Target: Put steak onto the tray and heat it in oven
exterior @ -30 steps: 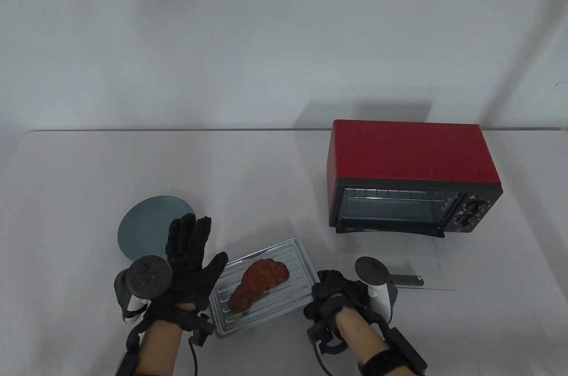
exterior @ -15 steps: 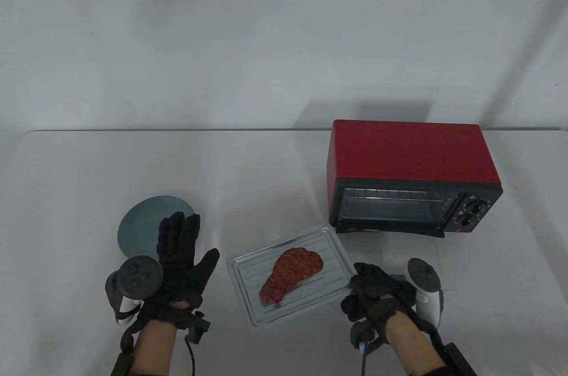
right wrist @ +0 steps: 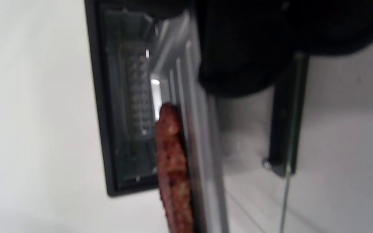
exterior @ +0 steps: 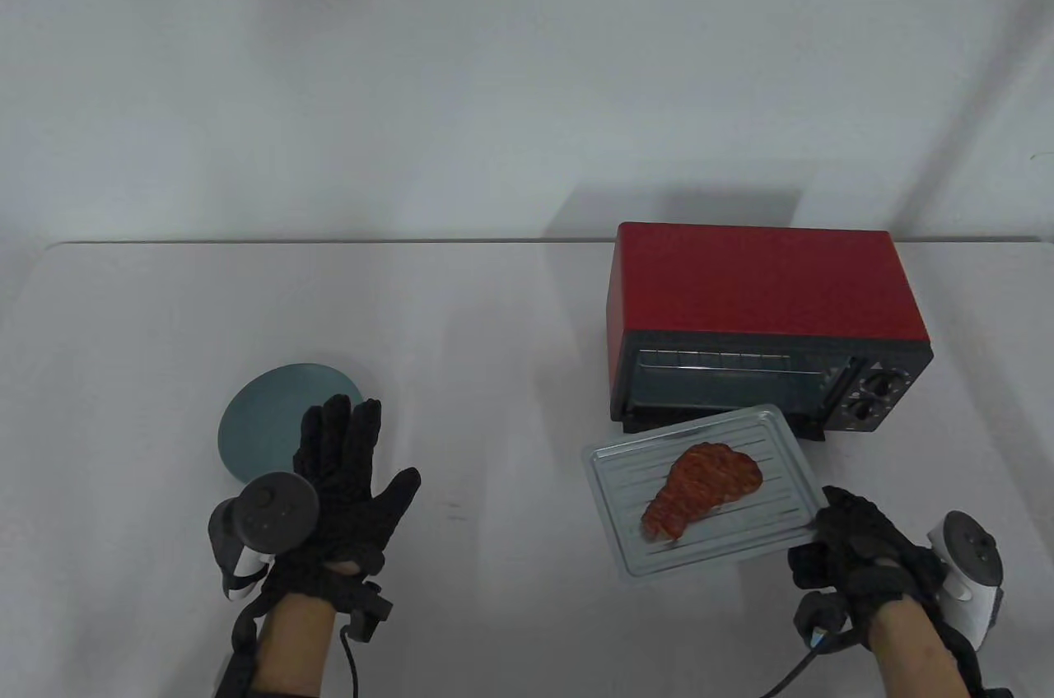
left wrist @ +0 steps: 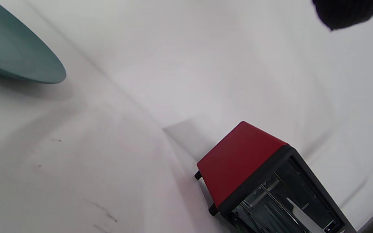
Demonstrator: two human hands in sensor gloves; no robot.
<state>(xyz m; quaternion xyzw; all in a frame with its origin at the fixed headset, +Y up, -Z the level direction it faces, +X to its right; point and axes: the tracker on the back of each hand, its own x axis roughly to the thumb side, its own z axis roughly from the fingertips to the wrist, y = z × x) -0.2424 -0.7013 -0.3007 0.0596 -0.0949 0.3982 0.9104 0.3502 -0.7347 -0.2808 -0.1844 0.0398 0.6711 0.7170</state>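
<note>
The right hand (exterior: 856,558) grips the tray (exterior: 609,476) corner; the brown steak (exterior: 700,488) lies on it. The left hand (exterior: 346,484) is flat, holding nothing.

White table (exterior: 510,336) fills lower half of frame. Plain pale grey wall (exterior: 412,72) across upper half, soft shadows at upper right.

text: we read none in any view | oven (exterior: 770,328) panel at 3 o'clock of its front: we see small pale marks round two dials (exterior: 874,395), too small to make out | tray (exterior: 700,502), plate (exterior: 284,426): we find no print
</note>
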